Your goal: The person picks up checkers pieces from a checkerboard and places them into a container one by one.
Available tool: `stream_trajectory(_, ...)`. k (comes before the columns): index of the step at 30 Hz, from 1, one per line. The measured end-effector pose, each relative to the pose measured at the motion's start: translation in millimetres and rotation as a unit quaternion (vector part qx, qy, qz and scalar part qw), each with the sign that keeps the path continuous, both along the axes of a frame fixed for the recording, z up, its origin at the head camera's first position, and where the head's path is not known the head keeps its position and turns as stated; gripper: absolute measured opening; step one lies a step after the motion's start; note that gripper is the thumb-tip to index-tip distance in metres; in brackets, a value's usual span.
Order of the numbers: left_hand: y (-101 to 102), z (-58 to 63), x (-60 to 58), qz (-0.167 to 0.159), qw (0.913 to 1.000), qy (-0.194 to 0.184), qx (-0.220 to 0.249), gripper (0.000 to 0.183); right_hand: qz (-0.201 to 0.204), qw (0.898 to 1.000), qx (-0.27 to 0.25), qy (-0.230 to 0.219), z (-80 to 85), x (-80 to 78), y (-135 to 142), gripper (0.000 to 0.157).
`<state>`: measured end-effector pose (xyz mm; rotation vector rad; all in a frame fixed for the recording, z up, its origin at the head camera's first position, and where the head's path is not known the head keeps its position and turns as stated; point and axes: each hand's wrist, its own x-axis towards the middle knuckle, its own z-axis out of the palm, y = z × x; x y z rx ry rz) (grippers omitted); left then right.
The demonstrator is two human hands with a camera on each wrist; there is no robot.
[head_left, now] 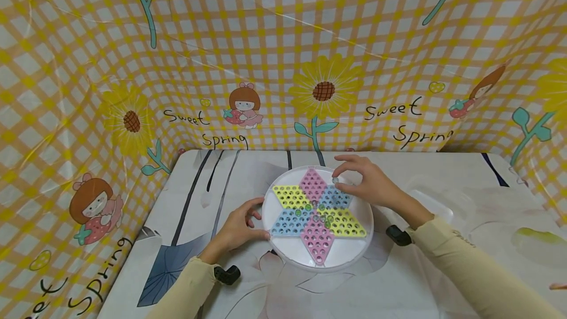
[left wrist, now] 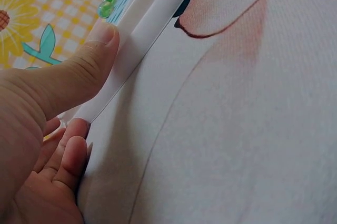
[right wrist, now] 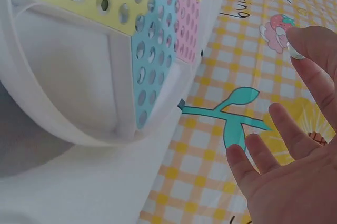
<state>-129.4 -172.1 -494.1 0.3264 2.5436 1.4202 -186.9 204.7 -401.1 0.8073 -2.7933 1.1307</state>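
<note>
A round white Chinese checkers board (head_left: 288, 249) with a pink, yellow and blue star of holes lies on the table. Several clear and green marbles (head_left: 308, 207) sit around its middle. On the left, my left hand (head_left: 239, 225) grips the board's edge. In the left wrist view its thumb (left wrist: 87, 69) lies on the white rim, with curled fingers low against the side. Above the board's far right part, my right hand (head_left: 367, 181) pinches a clear marble (head_left: 335, 180) between thumb and forefinger. Its other fingers are spread, and the marble (right wrist: 295, 51) is partly hidden by the fingertips.
A clear plastic tray (head_left: 445, 207) stands on the table to the right, partly behind the right forearm. The table (head_left: 195, 279) has a floral cover. Yellow checked cloth (head_left: 266, 38) hangs along the back and both sides.
</note>
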Motion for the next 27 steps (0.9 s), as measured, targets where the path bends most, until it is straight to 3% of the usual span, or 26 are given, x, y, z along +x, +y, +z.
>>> stream_trajectory(13, -0.5, -2.5, 0.5, 0.005, 1.0, -0.004, -0.002, 0.093, -0.042, 0.997, -0.022, 0.055, 17.4, 8.2, 25.8, 0.019)
stream_trajectory(27, 0.7, 0.5, 0.9, -0.002, 1.0, 0.006, -0.002, 0.093, -0.108, 0.992, -0.018, 0.059, 23.8, 23.4, 89.2, 0.021)
